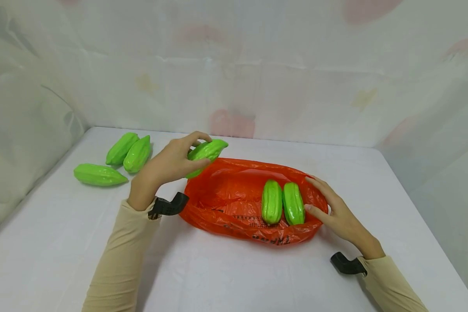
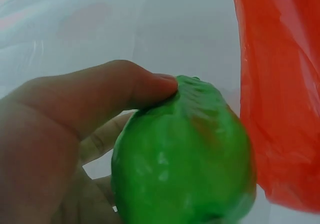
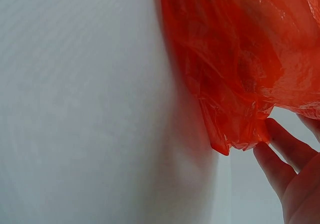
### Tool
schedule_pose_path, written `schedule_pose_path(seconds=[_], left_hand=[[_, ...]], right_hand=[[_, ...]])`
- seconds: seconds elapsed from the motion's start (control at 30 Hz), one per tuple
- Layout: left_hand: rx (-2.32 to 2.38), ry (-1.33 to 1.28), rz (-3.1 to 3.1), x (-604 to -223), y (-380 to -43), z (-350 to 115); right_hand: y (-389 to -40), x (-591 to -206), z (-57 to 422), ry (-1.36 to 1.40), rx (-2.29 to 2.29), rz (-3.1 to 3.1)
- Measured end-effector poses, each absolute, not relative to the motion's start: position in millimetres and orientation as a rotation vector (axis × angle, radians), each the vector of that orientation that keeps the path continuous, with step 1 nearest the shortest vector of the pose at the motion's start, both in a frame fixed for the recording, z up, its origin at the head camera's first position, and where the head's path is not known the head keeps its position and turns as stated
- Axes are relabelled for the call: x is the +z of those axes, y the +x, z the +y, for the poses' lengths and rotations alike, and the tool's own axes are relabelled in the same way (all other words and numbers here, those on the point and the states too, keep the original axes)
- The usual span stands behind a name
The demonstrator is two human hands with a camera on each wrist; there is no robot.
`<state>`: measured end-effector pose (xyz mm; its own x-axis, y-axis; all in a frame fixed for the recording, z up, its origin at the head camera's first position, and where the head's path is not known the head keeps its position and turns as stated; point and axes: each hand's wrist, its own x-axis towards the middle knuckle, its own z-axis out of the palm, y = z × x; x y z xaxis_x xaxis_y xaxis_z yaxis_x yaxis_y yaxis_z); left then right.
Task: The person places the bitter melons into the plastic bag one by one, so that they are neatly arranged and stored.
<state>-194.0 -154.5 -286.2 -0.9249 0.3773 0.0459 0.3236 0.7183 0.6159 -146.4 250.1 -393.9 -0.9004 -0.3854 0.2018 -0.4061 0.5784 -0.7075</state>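
My left hand (image 1: 173,160) grips a green bitter melon (image 1: 208,151), thumb on one side and fingers on the other, over the left end of a red plastic bag (image 1: 226,186). The left wrist view shows this ridged melon (image 2: 185,159) close up, beside the bag (image 2: 285,98). At the bag's right end, my right hand (image 1: 341,219) holds the rim, thumb reaching over it. Fingertips (image 3: 272,134) meet the crumpled plastic in the right wrist view. Two more bitter melons, a left one (image 1: 271,202) and a right one (image 1: 294,203), lie side by side inside the bag.
Three bitter melons lie on the white table at the left: one in front (image 1: 100,174) and two behind, at left (image 1: 121,148) and right (image 1: 138,154). White patterned sheeting (image 1: 234,73) rises behind the table and along both sides.
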Motion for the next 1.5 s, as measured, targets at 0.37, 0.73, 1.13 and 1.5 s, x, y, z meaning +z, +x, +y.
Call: schedule_pose_path(seconds=[0.37,0.73,1.13,1.5], left_hand=[[0.938,0.665,2.775,-287,-189,-142],[0.924,0.772,2.733,-291,-185,-127],[0.87,0.811,2.681,-296,-182,-114],[0.832,0.781,2.634,-307,-185,-102]], right_hand=[[-146,-394,250,0.703,1.245,-2.759],[-146,-393,249,0.708,1.258,-2.751],[-146,-394,249,0.702,1.252,-2.755],[-146,-394,249,0.704,1.255,-2.756]])
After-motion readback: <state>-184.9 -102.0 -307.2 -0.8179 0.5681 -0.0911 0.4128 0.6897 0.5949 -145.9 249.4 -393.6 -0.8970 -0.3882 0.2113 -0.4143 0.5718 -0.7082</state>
